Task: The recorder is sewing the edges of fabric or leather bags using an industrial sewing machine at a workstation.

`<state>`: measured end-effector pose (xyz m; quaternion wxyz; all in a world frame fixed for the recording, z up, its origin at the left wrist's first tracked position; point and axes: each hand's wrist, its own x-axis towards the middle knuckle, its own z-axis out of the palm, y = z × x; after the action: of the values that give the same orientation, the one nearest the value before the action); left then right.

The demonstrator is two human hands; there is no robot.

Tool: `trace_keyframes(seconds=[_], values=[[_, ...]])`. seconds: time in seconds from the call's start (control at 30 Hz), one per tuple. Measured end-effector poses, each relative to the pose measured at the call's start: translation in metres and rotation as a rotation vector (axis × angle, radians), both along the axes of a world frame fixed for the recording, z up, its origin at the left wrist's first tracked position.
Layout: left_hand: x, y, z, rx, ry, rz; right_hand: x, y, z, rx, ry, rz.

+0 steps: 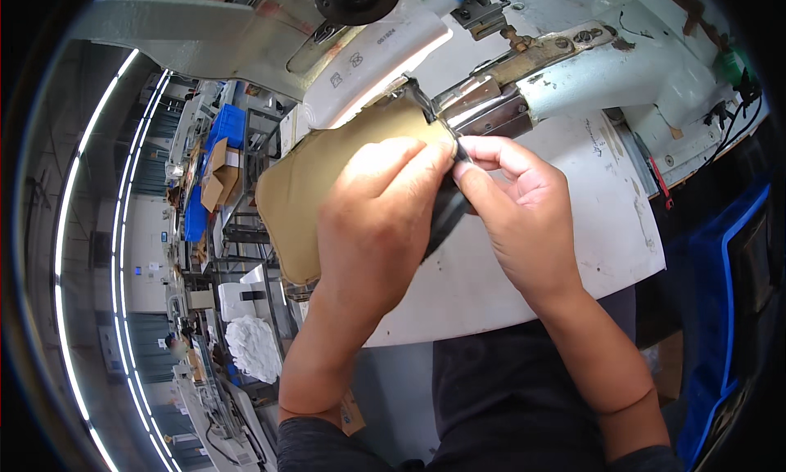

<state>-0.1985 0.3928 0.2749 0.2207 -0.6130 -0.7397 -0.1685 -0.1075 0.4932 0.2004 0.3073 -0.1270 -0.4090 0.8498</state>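
My left hand point(381, 214) lies over a tan, rounded piece of leather-like material point(303, 194) and pinches it near the top edge. My right hand point(516, 210) pinches a black strip point(442, 218) that runs along the tan piece's edge, fingertips meeting those of the left hand. Both hands hold the work right at the metal arm and foot of a white industrial sewing machine point(491, 103). The seam itself is hidden under my fingers.
The white machine table point(606, 226) curves under my hands, its edge near my lap. A blue bin point(729, 308) stands at the right. To the left are shelves with cardboard boxes point(217, 181), blue crates point(225, 128) and a heap of white cloth point(254, 349).
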Motion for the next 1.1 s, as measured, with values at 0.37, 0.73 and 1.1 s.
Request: trace_keyframes(seconds=[0.37,0.73,1.1], values=[[-0.02,-0.006,0.005,-0.126,0.16,0.014,-0.017,-0.004,0.007,0.26,-0.176,-0.207],[-0.031,-0.011,-0.017,0.099,0.274,-0.023,-0.026,-0.04,-0.004,0.487,-0.317,-0.438],[-0.054,-0.005,0.041,-0.303,0.301,-0.408,0.005,0.007,0.018,-0.134,-0.055,0.085]])
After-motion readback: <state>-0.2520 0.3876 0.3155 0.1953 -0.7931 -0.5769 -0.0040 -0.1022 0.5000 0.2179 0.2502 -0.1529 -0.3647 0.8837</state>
